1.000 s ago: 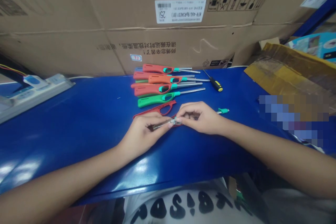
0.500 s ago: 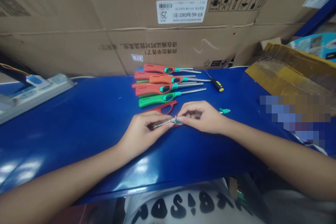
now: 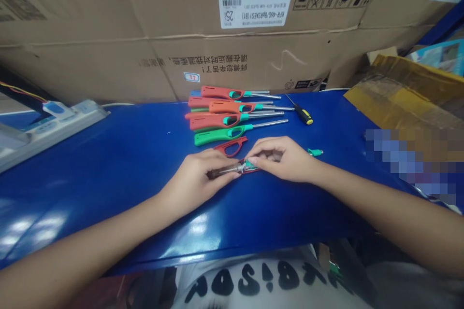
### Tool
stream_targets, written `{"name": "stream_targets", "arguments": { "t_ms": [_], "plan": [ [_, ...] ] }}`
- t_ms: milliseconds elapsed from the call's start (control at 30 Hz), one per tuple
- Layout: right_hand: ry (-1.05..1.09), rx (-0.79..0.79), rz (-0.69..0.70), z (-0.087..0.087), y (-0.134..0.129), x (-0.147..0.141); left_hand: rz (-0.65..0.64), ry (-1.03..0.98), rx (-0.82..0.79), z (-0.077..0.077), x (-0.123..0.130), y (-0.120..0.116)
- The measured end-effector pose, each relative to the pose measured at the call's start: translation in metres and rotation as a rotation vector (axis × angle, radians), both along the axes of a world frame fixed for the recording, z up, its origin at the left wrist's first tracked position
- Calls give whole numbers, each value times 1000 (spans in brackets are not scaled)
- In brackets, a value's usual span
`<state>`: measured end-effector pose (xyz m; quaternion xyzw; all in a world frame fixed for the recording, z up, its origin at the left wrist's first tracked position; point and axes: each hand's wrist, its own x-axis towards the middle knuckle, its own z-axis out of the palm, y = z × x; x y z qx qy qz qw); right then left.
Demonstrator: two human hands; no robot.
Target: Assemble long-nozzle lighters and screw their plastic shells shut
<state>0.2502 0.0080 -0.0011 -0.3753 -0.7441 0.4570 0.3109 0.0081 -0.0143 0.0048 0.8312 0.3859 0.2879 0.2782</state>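
My left hand (image 3: 195, 174) is closed round a red lighter shell that holds a clear tank (image 3: 226, 170) with a metal valve end. The fingers of my right hand (image 3: 284, 158) pinch a small green part (image 3: 250, 164) at the right end of that shell. Just behind my hands lies a red shell half with a trigger loop (image 3: 232, 147). Beyond it are several red, orange and green lighters (image 3: 223, 135) with metal tubes pointing right. A green nozzle piece (image 3: 315, 152) rests to the right of my right hand.
A black and yellow screwdriver (image 3: 303, 113) lies right of the lighters. At the left is a white power strip (image 3: 54, 128) with a plug. A large cardboard box (image 3: 108, 67) stands behind the blue table (image 3: 108, 154). A taped carton (image 3: 398, 94) is at the right.
The clear tank now sits lower, in the red shell between my hands. My right fingers have shifted slightly onto the green part. The whole view has shifted a little.
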Motion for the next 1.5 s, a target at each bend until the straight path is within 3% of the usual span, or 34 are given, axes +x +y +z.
{"name": "stream_targets", "arguments": {
  "t_ms": [200,500,767,933,1000,1100,1200,1267,1367,1500],
  "plan": [
    [23,-26,-29,-2,1,1,-56,100,135,-2,-4,2],
    [3,-21,-19,4,-2,2,-31,149,146,10,-10,3],
    [0,-23,-1,3,-2,2,69,108,-39,5,-7,3],
    [-5,10,-11,2,-2,2,50,128,-30,7,-8,3],
    [-16,74,-14,3,-3,3,23,134,-7,10,-10,4],
    [-76,329,15,7,-6,7,-25,133,41,11,-12,6],
    [-293,652,176,10,-9,11,-50,134,62,10,-13,6],
    [-489,781,291,10,-10,14,-53,145,79,10,-13,5],
    [-667,837,350,9,-12,15,-51,175,110,10,-13,3],
    [-726,849,349,8,-15,14,-62,208,124,11,-12,1]
  ]
}}
